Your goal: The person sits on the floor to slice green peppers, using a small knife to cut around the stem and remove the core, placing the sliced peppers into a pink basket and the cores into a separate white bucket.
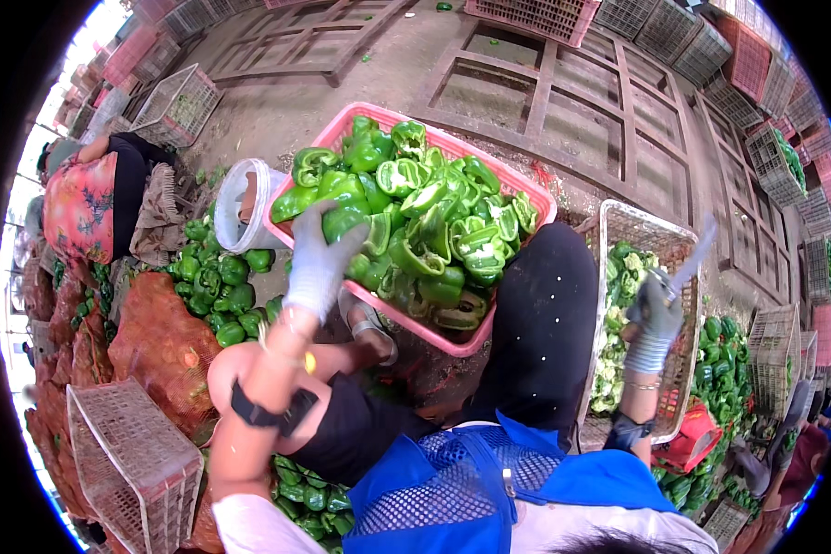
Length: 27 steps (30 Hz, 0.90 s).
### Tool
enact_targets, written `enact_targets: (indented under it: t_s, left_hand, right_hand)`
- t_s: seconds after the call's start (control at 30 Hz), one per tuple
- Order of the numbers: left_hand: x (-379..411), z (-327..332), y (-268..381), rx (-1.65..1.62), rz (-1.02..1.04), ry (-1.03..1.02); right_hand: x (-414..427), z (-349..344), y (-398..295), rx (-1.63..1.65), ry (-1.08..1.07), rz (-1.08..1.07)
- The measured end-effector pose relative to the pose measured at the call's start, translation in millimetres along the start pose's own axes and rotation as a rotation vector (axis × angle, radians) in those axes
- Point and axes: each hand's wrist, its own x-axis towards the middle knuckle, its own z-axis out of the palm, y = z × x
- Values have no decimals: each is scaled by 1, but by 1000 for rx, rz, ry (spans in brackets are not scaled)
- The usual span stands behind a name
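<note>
My left hand [320, 260], in a pale glove, reaches over the near left rim of a pink plastic crate [388, 325]. Its thumb and fingers are around a green bell pepper [343, 220]. Cut green bell peppers [426, 246], several of them halved and hollow, fill the crate. On the other side, my right hand [656, 315], in a grey glove, grips a knife [694, 257] with the blade pointing up and away. That hand is above a dirty white plastic crate [604, 277] holding pale pepper cores and scraps [609, 353]. The knife's handle is mostly hidden by my fingers.
A white bucket [232, 239] stands left of the pink crate. Whole peppers [225, 284] and an orange mesh sack [159, 339] lie left; more peppers [720, 367] are right. An upturned crate [135, 443] is lower left. Wooden pallets [537, 104] lie ahead. A person [83, 201] bends at far left.
</note>
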Motion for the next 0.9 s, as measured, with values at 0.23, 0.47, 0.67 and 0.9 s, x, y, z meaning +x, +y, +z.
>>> enact_targets:
  t_s: [0.23, 0.47, 0.67, 0.9]
  left_hand:
    - [71, 76, 17, 502, -21, -428]
    - [62, 132, -13, 242, -150, -369]
    - [61, 142, -27, -300, -259, -226]
    - [-3, 104, 61, -245, 133, 81]
  right_hand:
    - [61, -169, 114, -69, 302, 220]
    - [28, -176, 125, -71, 240, 244]
    - [41, -139, 99, 35, 130, 125]
    - [-39, -18, -26, 15, -236, -7]
